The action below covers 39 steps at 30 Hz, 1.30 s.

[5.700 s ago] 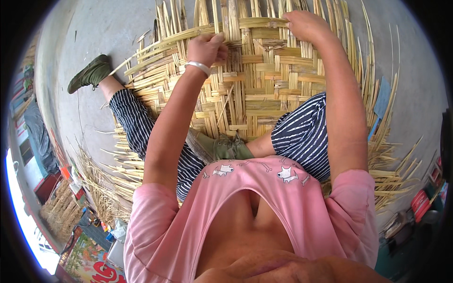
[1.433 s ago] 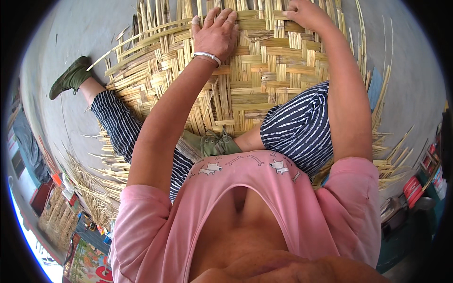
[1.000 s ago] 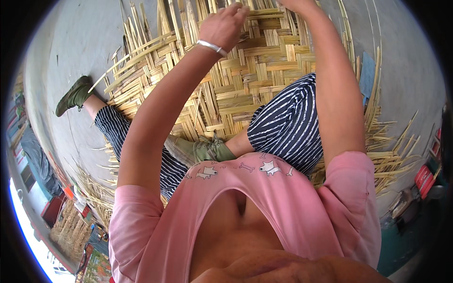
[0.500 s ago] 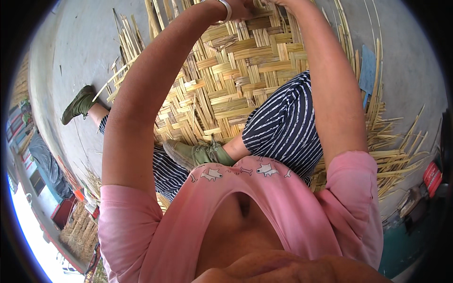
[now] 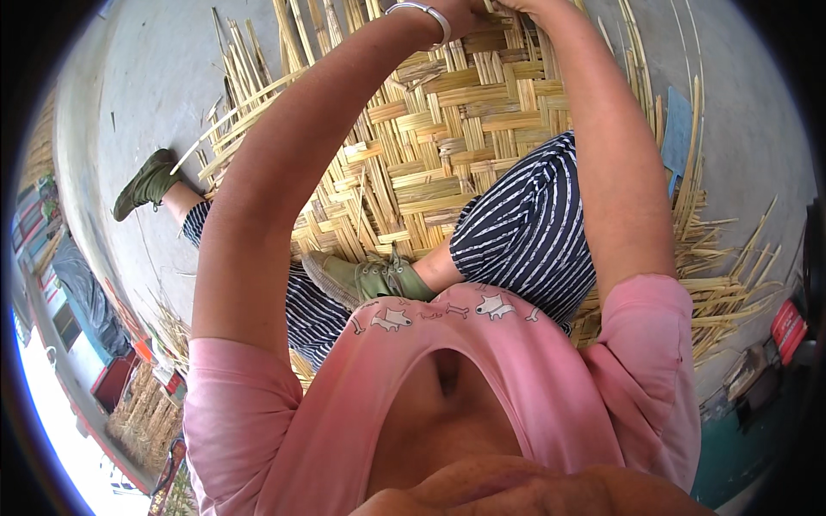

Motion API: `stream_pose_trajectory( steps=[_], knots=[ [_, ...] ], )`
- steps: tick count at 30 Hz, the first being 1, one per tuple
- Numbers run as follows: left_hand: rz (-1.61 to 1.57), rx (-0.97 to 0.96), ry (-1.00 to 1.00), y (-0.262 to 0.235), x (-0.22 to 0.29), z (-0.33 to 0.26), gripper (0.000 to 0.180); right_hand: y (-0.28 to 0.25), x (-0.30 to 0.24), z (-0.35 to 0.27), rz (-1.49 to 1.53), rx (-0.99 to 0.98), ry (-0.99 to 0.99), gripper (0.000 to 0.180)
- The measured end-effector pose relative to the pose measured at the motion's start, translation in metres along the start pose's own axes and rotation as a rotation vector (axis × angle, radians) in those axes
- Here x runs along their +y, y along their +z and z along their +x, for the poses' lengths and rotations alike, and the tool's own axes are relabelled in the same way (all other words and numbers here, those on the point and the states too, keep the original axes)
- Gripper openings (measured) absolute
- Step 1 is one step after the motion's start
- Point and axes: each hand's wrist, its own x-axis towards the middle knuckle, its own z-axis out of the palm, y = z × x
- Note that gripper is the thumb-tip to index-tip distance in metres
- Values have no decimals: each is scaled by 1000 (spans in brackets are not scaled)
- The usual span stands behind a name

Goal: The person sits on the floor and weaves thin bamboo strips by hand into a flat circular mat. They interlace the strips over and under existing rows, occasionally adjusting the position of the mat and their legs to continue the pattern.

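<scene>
I sit on a woven mat of flat bamboo strips [image 5: 447, 146] spread on a concrete floor [image 5: 146, 95]. Both my arms stretch forward over it to its far part. My left hand [image 5: 460, 9], with a silver bangle [image 5: 423, 15] on the wrist, is cut off by the top edge of the picture, and so is my right hand [image 5: 520, 5] close beside it. Both hands lie over the weave, and their fingers are hidden. My legs in striped trousers [image 5: 525, 232] are folded on the mat.
Loose strip ends [image 5: 258, 77] stick out from the mat's left side and more [image 5: 731, 284] from its right. One green shoe [image 5: 361, 279] is tucked under me, the other [image 5: 146, 182] reaches left. A blue flat sheet [image 5: 677, 129] lies at the right. Bundles of bamboo [image 5: 138, 413] lie at the lower left.
My left palm lay flat on the weave before. Both hands have since slid up to the top edge of the picture, and the view has tipped down toward my lap.
</scene>
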Motion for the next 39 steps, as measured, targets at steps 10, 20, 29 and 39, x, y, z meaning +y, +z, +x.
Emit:
stream_pose_trajectory(
  steps=[10,20,29,39],
  knots=[
    [128,-140,13,-10,24,13,27,-10,5,-9,131,22,5,33],
    [-48,146,-25,-15,28,-23,21,-18,-6,-18,294,-27,67,28],
    [-363,275,-367,-3,25,-23,19,-15,7,-6,41,74,-53,29],
    [-555,196,-545,-10,13,-9,29,-40,-16,-45,563,-62,55,25]
  ],
)
